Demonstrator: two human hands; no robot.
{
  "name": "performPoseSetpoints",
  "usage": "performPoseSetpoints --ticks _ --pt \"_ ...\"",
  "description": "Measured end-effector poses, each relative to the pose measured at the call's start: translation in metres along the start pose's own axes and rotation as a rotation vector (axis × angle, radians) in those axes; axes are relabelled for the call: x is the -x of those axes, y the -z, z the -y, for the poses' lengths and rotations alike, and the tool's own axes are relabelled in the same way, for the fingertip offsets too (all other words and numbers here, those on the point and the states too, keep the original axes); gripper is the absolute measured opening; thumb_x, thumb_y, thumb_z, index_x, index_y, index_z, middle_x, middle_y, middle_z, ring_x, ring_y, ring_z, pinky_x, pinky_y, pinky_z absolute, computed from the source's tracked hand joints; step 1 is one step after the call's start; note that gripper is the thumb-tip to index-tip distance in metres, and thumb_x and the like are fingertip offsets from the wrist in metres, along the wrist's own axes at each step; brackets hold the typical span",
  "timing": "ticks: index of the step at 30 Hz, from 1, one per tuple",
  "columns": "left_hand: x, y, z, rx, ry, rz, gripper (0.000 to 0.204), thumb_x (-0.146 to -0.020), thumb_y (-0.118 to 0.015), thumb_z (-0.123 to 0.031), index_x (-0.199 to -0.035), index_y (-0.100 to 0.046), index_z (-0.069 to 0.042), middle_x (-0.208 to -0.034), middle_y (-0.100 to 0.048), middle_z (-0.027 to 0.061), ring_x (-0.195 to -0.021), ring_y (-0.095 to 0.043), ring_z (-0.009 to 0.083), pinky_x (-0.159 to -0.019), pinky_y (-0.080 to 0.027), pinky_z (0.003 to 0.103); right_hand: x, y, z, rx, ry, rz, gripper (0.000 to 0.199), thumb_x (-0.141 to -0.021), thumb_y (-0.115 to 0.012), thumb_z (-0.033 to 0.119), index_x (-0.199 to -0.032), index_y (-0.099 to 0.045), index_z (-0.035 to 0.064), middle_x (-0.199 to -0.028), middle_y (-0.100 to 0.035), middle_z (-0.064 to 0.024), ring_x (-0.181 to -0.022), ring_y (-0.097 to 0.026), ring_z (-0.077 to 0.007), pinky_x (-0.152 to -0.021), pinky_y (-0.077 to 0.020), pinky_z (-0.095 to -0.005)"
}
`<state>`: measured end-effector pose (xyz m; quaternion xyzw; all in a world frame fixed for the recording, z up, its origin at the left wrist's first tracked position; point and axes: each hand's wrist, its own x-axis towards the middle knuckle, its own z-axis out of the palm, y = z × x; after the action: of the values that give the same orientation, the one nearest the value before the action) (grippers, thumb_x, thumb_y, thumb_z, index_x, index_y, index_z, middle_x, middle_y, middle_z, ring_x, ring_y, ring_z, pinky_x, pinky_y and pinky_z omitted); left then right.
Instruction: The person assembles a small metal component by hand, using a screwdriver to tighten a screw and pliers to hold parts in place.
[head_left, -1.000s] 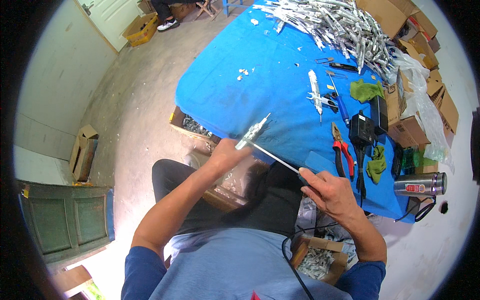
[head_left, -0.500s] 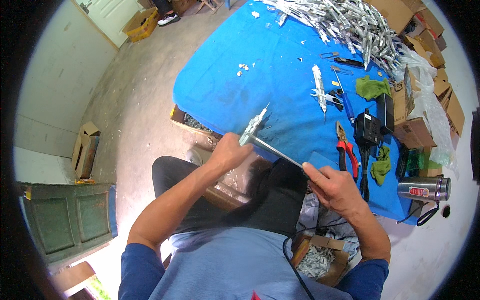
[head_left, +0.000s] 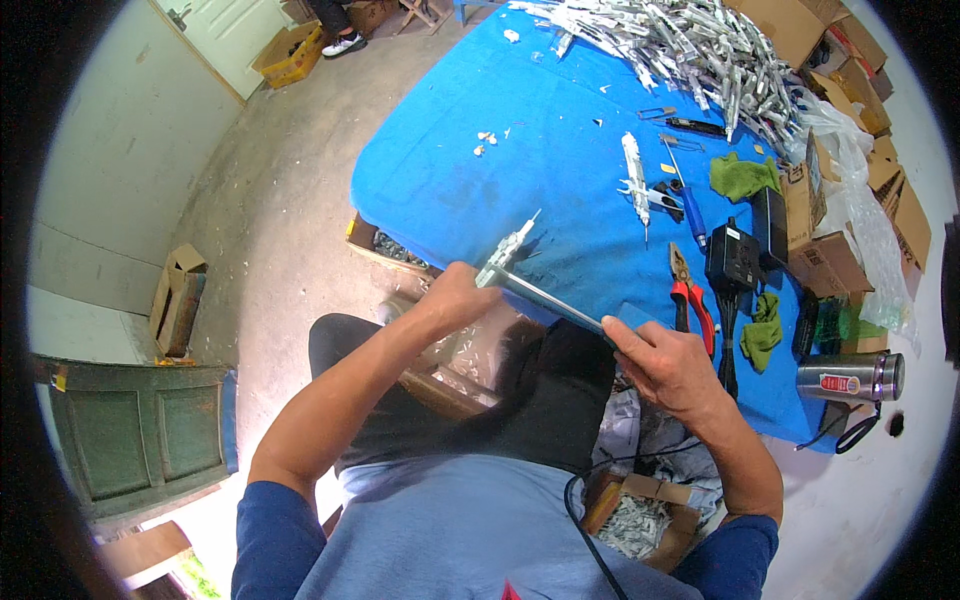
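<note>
Near the table's front edge, my left hand point(head_left: 459, 298) is closed round a narrow silver-white metal part point(head_left: 511, 247) with a thin pin at its far end. My right hand point(head_left: 668, 366) grips a long screwdriver-like tool; its straight metal shaft point(head_left: 556, 304) slants left so that its tip meets the part beside my left fingers. The tool's handle is hidden in my right hand. A similar silver-white part point(head_left: 634, 180) lies on the blue-covered table point(head_left: 430, 190), beside a blue-handled screwdriver point(head_left: 690, 212).
A large heap of similar metal parts point(head_left: 690, 45) covers the far right. Red-handled pliers point(head_left: 690, 300), a black power adapter point(head_left: 733, 255), green cloths point(head_left: 745, 175) and a steel flask point(head_left: 850, 377) lie to the right. A cardboard box of parts point(head_left: 665, 490) stands below my right arm. Another person's shoe point(head_left: 344, 44) shows far left.
The view has shifted slightly. Both hands keep their grips, and the tool's tip stays against the metal part with hardly any movement.
</note>
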<state>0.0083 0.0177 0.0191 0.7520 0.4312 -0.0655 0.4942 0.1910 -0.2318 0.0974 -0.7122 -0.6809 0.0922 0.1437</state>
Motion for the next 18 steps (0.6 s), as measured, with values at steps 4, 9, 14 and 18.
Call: performPoseSetpoints --ticks 4,9,14,18 --pt "-0.001 0.004 -0.006 -0.041 -0.027 0.040 0.036 -0.081 -0.066 -0.024 -0.086 -0.067 0.012 -0.071 -0.064 0.0125 -0.067 -0.061 0.0200 -0.062 -0.049 0.038 0.002 0.002 -0.002 0.152 0.041 -0.015 0.045 -0.086 -0.065 0.015 -0.131 -0.057 0.0174 -0.075 -0.052 -0.0076 -0.063 -0.061 -0.0240 -0.052 -0.0486 -0.0370" --pt "0.004 0.008 -0.012 -0.039 -0.019 0.043 0.034 -0.080 -0.066 -0.023 -0.083 -0.067 0.011 -0.069 -0.063 0.0117 -0.065 -0.060 0.0193 -0.059 -0.048 0.038 -0.007 0.015 -0.001 0.182 0.079 0.046 0.045 -0.087 -0.063 0.013 -0.131 -0.057 0.0184 -0.075 -0.051 -0.0074 -0.064 -0.061 -0.0239 -0.052 -0.0482 -0.0367" --pt "-0.001 0.007 -0.007 -0.053 0.008 0.051 0.035 -0.080 -0.066 -0.024 -0.083 -0.066 0.011 -0.069 -0.062 0.0125 -0.065 -0.060 0.0196 -0.058 -0.047 0.039 -0.018 0.029 -0.005 0.135 0.061 0.170 0.048 -0.086 -0.064 0.011 -0.133 -0.055 0.0185 -0.076 -0.053 -0.0094 -0.063 -0.061 -0.0277 -0.054 -0.0488 -0.0397" --pt "0.001 0.011 -0.013 -0.067 -0.004 0.077 0.037 -0.079 -0.067 -0.025 -0.084 -0.065 0.012 -0.069 -0.062 0.0141 -0.065 -0.060 0.0206 -0.058 -0.047 0.040 -0.028 0.037 -0.013 -0.020 0.028 0.255 0.052 -0.084 -0.067 0.012 -0.134 -0.054 0.0164 -0.076 -0.055 -0.0121 -0.064 -0.060 -0.0324 -0.057 -0.0492 -0.0426"
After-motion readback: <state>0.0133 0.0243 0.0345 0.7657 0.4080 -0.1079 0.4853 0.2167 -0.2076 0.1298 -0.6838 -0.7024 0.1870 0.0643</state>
